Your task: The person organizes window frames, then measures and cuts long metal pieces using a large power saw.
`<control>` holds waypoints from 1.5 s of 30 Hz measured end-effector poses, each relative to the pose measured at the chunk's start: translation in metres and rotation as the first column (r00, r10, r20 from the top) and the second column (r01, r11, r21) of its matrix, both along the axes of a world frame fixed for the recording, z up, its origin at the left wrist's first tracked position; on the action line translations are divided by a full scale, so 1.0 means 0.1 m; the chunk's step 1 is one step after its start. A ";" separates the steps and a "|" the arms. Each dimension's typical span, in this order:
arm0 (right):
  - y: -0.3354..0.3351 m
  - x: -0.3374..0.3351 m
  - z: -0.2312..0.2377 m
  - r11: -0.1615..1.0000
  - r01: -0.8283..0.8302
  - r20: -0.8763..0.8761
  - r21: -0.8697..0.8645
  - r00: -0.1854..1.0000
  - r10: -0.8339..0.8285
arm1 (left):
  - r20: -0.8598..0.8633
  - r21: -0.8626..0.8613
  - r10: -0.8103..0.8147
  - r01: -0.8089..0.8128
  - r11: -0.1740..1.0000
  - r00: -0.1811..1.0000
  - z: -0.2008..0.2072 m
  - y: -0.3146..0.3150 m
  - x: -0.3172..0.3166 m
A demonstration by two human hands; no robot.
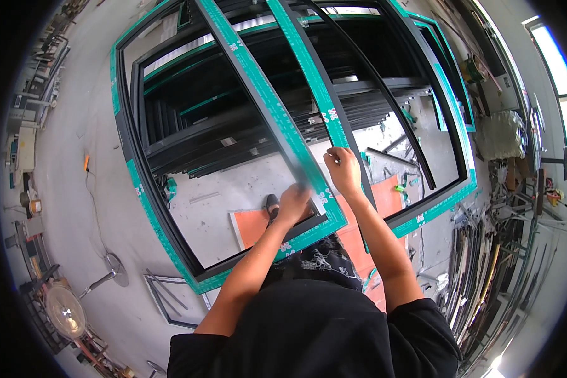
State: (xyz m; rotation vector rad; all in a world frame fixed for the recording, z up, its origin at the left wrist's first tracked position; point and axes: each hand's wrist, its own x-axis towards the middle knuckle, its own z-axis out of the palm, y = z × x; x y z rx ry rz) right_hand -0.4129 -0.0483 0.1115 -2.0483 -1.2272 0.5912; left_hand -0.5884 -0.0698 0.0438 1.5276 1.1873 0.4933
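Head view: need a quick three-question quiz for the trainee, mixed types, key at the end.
1. Multiple choice. Compared with the right hand, where in the picture is the left hand?
A) Higher
B) Lower
C) Exactly level

2. True or false. The person's sleeves are white.

3. Fill in the blank. The printed tape along the dark frames is ____ in colour.

Key:
1. B, lower.
2. False; the sleeves are black.
3. Green.
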 end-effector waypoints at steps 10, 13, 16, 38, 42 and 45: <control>-0.22 -0.08 0.00 0.997 0.071 -0.135 -0.013 0.988 -0.072 | 0.151 -0.414 0.170 -0.094 0.905 0.974 -0.20 0.04 -0.07; -0.24 -0.08 0.00 0.997 0.073 -0.139 -0.019 0.987 -0.075 | 0.244 -0.431 0.216 -0.094 0.898 0.946 -0.15 0.05 -0.06; -0.25 -0.07 0.00 0.996 0.080 -0.132 -0.041 0.988 -0.085 | 0.220 -0.532 0.232 -0.083 0.843 0.948 -0.01 0.08 -0.04; -0.85 2.64 -0.60 0.840 0.359 0.399 -0.407 0.897 -0.190 | 0.144 -0.324 0.741 -0.676 0.661 0.656 0.56 0.27 -0.09; -0.85 2.66 -0.75 0.897 0.246 0.359 -0.367 0.927 -0.108 | 0.171 -0.343 0.710 -0.635 0.692 0.683 0.74 -0.01 -0.31; -0.94 2.36 -0.02 0.907 0.283 0.353 -0.312 0.921 -0.166 | 0.202 -0.348 0.705 -0.623 0.700 0.680 0.90 -0.26 -0.37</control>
